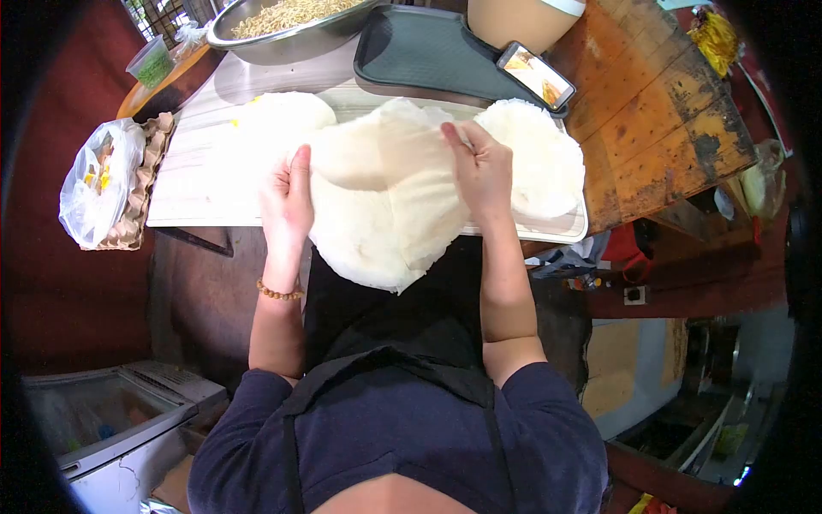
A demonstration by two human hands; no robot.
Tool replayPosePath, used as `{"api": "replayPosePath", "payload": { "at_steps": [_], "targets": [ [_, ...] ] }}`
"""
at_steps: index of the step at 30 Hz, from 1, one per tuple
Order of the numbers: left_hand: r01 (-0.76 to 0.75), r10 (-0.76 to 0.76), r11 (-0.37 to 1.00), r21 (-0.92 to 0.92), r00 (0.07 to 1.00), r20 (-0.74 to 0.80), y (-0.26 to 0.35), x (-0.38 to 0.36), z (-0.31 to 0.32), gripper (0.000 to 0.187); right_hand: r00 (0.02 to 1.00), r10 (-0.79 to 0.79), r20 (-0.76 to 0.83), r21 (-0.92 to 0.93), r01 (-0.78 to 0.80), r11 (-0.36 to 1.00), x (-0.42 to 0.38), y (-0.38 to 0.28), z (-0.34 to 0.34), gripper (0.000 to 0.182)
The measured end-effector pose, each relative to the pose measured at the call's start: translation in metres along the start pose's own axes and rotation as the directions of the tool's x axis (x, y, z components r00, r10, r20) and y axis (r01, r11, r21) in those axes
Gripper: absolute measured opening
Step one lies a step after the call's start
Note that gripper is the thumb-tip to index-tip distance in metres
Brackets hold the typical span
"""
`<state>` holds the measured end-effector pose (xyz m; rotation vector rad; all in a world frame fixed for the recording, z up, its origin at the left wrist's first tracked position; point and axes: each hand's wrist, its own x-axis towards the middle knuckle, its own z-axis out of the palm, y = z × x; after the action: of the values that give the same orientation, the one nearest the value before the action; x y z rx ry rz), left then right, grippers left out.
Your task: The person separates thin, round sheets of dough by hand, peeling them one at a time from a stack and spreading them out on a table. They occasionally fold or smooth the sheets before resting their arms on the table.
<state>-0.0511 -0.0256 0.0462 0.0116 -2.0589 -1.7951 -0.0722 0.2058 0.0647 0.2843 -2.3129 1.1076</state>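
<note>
Between my two hands hangs a thin, pale round wrapper sheet [390, 210], its lower edge drooping over the table's front edge toward my black apron. My left hand [288, 193] pinches its left side, thumb up, with a beaded bracelet on the wrist. On the right side, my right hand [481, 167] is closed on the sheet with thumb and fingers. A stack of similar round wrappers [533, 158] lies on the table at the right. Behind my left hand, another pale round sheet [291, 111] rests on the white tabletop [201, 184], a bit of yellow at its left edge.
At the back stand a metal bowl [295, 43] of shredded filling and a dark tray [419, 51]. A phone [538, 75] leans near a beige container [518, 21]. To the left are an egg carton [141, 197] with a plastic bag [103, 184] and a tub of chopped greens [151, 64].
</note>
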Motion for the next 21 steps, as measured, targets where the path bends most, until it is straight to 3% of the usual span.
{"api": "replayPosePath", "payload": {
  "at_steps": [2, 5, 9, 11, 14, 21],
  "targets": [
    [-0.033, 0.034, 0.999, 0.005, 0.996, -0.088, -0.002, 0.004, -0.002, 0.037, 0.991, 0.079, -0.108, 0.109, -0.067, 0.992, 0.0, -0.006, -0.006, 0.024],
    [-0.053, 0.058, 0.998, 0.042, 0.992, -0.11, 0.001, 0.006, -0.006, 0.036, 0.969, 0.197, -0.149, 0.141, -0.176, 0.974, -0.003, 0.002, -0.004, 0.025],
    [-0.039, 0.045, 0.998, 0.047, 0.989, -0.144, -0.009, 0.019, -0.015, 0.037, 0.953, 0.207, -0.221, 0.156, -0.176, 0.972, -0.006, 0.006, -0.004, 0.028],
    [-0.035, 0.06, 0.979, 0.2, 0.991, -0.123, -0.014, 0.027, -0.021, 0.038, 0.931, 0.238, -0.278, 0.108, -0.215, 0.971, -0.006, 0.011, -0.006, 0.03],
    [-0.041, 0.07, 0.986, 0.162, 0.982, -0.173, -0.015, 0.032, -0.019, 0.041, 0.909, 0.22, -0.354, 0.103, -0.196, 0.975, -0.004, 0.011, -0.016, 0.033],
    [-0.036, 0.063, 0.988, 0.147, 0.981, -0.183, -0.01, 0.033, -0.022, 0.041, 0.898, 0.284, -0.337, 0.184, -0.233, 0.955, -0.003, 0.011, -0.039, 0.035]
  ]
}}
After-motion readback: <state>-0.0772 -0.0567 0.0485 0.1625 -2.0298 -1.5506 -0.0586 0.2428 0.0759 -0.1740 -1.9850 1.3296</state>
